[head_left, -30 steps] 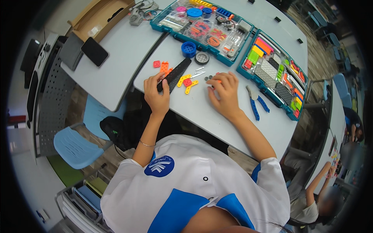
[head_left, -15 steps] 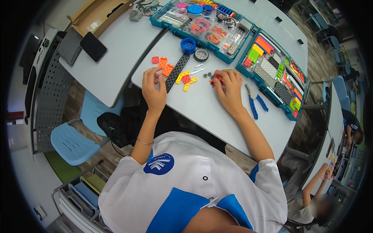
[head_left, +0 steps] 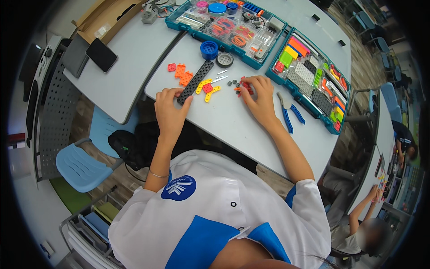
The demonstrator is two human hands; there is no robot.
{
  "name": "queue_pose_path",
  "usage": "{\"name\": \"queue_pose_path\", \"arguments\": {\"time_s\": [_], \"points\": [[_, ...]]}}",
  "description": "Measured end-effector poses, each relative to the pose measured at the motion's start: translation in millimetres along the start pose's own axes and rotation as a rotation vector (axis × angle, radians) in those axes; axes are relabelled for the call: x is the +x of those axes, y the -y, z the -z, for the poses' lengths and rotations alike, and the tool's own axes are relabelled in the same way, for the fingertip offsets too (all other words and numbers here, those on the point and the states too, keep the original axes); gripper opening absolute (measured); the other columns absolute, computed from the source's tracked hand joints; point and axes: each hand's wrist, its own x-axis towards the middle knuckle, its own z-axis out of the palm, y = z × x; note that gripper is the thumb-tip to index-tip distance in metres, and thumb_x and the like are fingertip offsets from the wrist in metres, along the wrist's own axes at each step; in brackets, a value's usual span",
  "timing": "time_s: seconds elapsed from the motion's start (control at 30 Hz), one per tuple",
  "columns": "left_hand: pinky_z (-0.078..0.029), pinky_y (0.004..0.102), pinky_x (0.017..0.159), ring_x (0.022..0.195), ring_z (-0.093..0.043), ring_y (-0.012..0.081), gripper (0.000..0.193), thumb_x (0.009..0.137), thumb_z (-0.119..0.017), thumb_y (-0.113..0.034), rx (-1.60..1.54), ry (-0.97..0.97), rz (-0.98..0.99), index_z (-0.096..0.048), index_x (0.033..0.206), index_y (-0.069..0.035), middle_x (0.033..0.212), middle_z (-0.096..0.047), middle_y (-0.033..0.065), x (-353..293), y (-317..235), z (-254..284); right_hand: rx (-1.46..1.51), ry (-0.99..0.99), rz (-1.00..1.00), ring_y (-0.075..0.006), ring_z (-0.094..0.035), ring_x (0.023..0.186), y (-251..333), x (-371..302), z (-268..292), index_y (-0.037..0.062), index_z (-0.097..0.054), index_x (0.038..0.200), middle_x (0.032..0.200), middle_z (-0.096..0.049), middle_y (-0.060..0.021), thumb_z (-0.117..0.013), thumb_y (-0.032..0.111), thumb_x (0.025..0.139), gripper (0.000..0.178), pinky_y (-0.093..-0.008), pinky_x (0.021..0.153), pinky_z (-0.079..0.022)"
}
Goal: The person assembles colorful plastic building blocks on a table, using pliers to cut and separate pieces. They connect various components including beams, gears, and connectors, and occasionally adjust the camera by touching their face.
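The near end of a dark grey perforated beam (head_left: 197, 80) lies between the thumb and fingers of my left hand (head_left: 169, 112), which closes on it. My right hand (head_left: 260, 101) curls its thumb and fingertips round a small heap of red connector pieces (head_left: 246, 86); its fingers partly cover them. Small dark round pieces (head_left: 233, 82) sit beside that heap. Between my hands are yellow angled brackets (head_left: 212, 94) with a red square plate (head_left: 207, 88) among them, and silver shafts (head_left: 219, 78). Left of the beam lie orange perforated brackets (head_left: 180, 71) and another red square plate (head_left: 171, 67).
Blue-handled pliers (head_left: 288, 117) lie right of my right hand. Beyond are a blue wheel hub (head_left: 208, 50), a grey wheel (head_left: 225, 59) and two teal parts cases (head_left: 242, 56), (head_left: 309, 101). A phone (head_left: 101, 54) lies on the left table. A co-worker (head_left: 360, 233) sits at far right.
My left hand has come down onto the beam's near end, which has swung slightly left. My right hand stays at the red pieces, its fingers slightly shifted. The whole view has shifted a little.
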Motion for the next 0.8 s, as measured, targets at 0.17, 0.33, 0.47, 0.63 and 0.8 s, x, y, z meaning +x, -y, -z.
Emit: {"name": "queue_pose_path", "arguments": {"time_s": [0.17, 0.33, 0.47, 0.63, 0.8], "points": [[-0.045, 0.0335, 0.081, 0.091, -0.056, 0.0215, 0.030, 0.078, -0.082, -0.014, -0.097, -0.095, 0.036, -0.071, 0.104, -0.005, 0.094, -0.063, 0.0069, 7.1, -16.4, 9.0, -0.002, 0.029, 0.011, -0.0271, -0.051, 0.109, 3.4, 0.1, 4.7, 0.0070, -0.067, 0.111, 0.105, -0.061, -0.0074, -0.079, 0.026, 0.081, 0.037, -0.0408, 0.097, -0.034], [-0.045, 0.0328, 0.084, 0.097, -0.057, 0.0224, 0.033, 0.077, -0.082, -0.011, -0.417, 0.149, -0.229, -0.072, 0.107, -0.005, 0.100, -0.064, 0.0074, 4.9, -35.9, 9.8, 0.003, 0.010, 0.011, -0.0277, -0.051, 0.110, -4.4, -0.2, 0.7, 0.0080, -0.068, 0.110, 0.106, -0.062, -0.0072, -0.076, 0.021, 0.083, 0.031, -0.0411, 0.098, -0.034], [-0.043, 0.0354, 0.096, 0.106, -0.054, 0.0262, 0.032, 0.078, -0.079, -0.010, -0.506, 0.437, -0.360, -0.072, 0.109, -0.004, 0.106, -0.061, 0.0087, 1.1, -41.3, 6.2, 0.072, -0.042, -0.044, -0.0289, -0.053, 0.106, -7.5, 1.4, 0.2, 0.0062, -0.067, 0.108, 0.104, -0.062, -0.0098, -0.063, 0.005, 0.091, 0.018, -0.0396, 0.096, -0.038], [-0.041, 0.0395, 0.100, 0.112, -0.051, 0.0278, 0.032, 0.081, -0.076, -0.013, -0.268, 0.437, -0.468, -0.070, 0.112, -0.005, 0.108, -0.061, 0.0073, -5.2, -36.3, -8.3, 0.237, -0.088, -0.176, -0.0289, -0.054, 0.102, -16.2, 6.0, 9.4, 0.0015, -0.066, 0.104, 0.103, -0.060, -0.0130, -0.058, -0.001, 0.093, 0.014, -0.0384, 0.089, -0.044], [-0.043, 0.0403, 0.098, 0.112, -0.051, 0.0286, 0.040, 0.077, -0.079, -0.012, -0.202, 0.302, -0.457, -0.070, 0.115, -0.007, 0.113, -0.062, 0.0069, -7.4, -38.8, -16.9, 0.098, -0.093, -0.048, -0.0282, -0.055, 0.098, -17.6, 4.4, 8.1, 0.0007, -0.067, 0.095, 0.100, -0.058, -0.0114, -0.065, 0.002, 0.088, 0.007, -0.0378, 0.087, -0.045]]}}
